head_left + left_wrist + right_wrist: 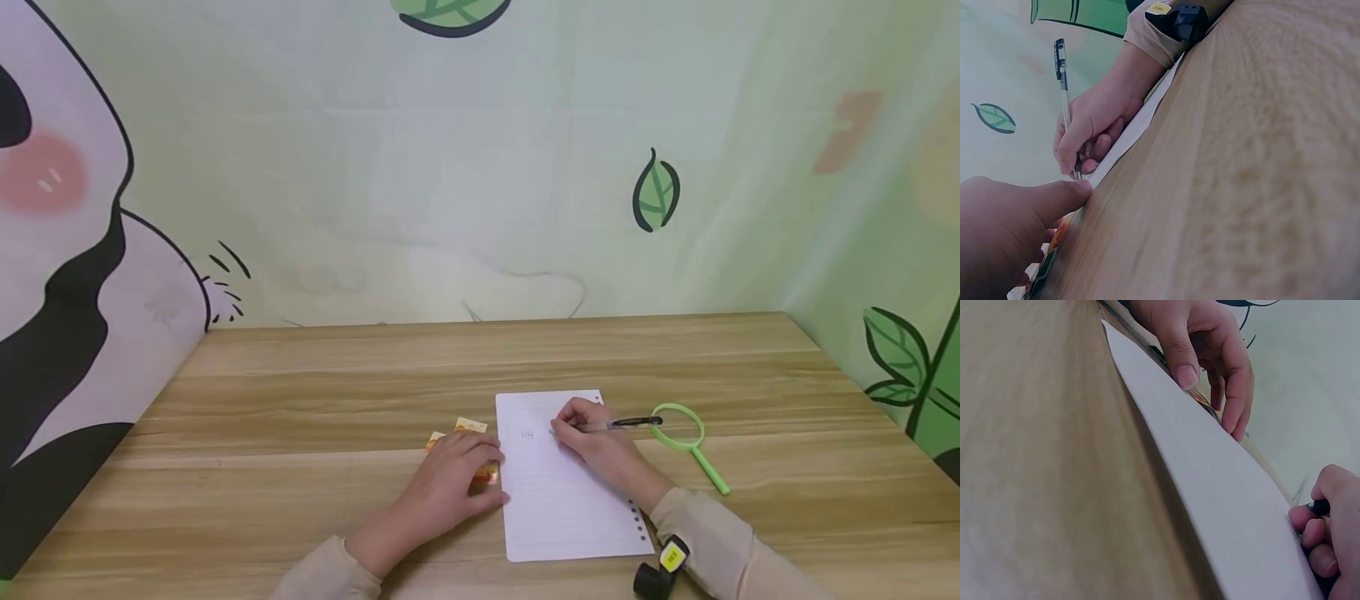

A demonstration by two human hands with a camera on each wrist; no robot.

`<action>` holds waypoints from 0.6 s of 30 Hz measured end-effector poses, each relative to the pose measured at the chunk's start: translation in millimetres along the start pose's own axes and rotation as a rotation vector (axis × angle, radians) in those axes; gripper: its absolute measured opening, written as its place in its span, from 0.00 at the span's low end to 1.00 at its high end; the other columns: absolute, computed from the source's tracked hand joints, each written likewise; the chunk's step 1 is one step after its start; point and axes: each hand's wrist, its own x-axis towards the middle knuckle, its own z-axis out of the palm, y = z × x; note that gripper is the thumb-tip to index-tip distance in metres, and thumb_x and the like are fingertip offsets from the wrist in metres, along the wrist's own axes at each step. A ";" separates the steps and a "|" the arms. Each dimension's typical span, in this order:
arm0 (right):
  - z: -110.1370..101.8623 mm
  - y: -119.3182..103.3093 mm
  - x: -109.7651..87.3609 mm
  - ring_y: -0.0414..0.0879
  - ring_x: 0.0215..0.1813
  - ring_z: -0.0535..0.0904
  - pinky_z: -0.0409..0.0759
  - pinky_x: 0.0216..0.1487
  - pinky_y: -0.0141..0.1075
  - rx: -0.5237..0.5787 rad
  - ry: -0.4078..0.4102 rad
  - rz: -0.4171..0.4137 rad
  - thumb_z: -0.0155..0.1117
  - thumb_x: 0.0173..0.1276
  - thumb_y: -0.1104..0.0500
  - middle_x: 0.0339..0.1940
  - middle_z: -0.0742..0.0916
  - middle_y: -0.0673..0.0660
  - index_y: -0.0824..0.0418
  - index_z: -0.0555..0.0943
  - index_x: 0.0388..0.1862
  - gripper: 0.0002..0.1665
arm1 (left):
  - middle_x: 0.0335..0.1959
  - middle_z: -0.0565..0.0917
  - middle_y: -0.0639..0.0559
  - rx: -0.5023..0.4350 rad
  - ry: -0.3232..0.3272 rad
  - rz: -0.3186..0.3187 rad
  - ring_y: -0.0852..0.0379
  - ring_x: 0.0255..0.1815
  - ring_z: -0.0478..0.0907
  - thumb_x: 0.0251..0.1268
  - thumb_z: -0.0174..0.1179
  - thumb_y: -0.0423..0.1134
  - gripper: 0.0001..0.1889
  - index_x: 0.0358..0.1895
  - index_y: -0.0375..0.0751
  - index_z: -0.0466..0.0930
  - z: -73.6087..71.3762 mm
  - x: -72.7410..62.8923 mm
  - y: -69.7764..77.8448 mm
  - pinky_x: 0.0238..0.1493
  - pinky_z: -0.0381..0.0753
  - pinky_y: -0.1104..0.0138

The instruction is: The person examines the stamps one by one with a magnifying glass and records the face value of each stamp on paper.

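Observation:
A white lined sheet of paper [566,517] with punched holes down its right side lies on the table. Small handwritten letters [527,435] show in its upper left part. My right hand [603,450] rests on the sheet and pinches a clear-barreled pen [633,422] with a black cap on its rear end, its tip down near the paper just right of the letters. At the sheet's left edge, my left hand [450,479] lies with relaxed fingers, thumb and fingertips touching the margin. Beneath it are orange-and-yellow printed cards [486,475], partly hidden by the hand.
A green magnifying glass [708,471] lies right of the sheet, its ring overlapped by the pen's end in the head view. The wooden table [225,500] meets a printed wall covering [450,167] at the back. A black wrist camera [656,579] sits on my right sleeve.

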 end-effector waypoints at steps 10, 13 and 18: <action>-1.3 -0.8 0.2 0.39 0.24 0.70 0.66 0.26 0.26 0.000 -0.011 -0.009 0.60 0.64 0.63 0.19 0.79 0.50 0.60 0.77 0.25 0.07 | 0.54 0.82 0.53 0.003 0.005 0.003 0.53 0.59 0.75 0.53 0.68 0.52 0.20 0.47 0.45 0.82 1.6 0.3 -1.1 0.67 0.70 0.57; -1.9 -1.2 0.0 0.38 0.22 0.69 0.65 0.24 0.26 0.023 -0.012 0.004 0.59 0.65 0.63 0.18 0.79 0.50 0.61 0.76 0.25 0.08 | 0.54 0.82 0.53 0.007 0.001 0.000 0.53 0.59 0.75 0.53 0.68 0.52 0.20 0.47 0.45 0.82 1.8 0.4 -1.2 0.67 0.70 0.57; -2.2 -2.0 -0.5 0.39 0.21 0.69 0.65 0.23 0.26 0.029 -0.003 0.006 0.58 0.65 0.63 0.18 0.79 0.51 0.61 0.75 0.25 0.08 | 0.54 0.81 0.53 0.003 -0.007 -0.005 0.53 0.59 0.75 0.54 0.68 0.52 0.21 0.47 0.45 0.82 1.3 0.5 -0.5 0.67 0.69 0.57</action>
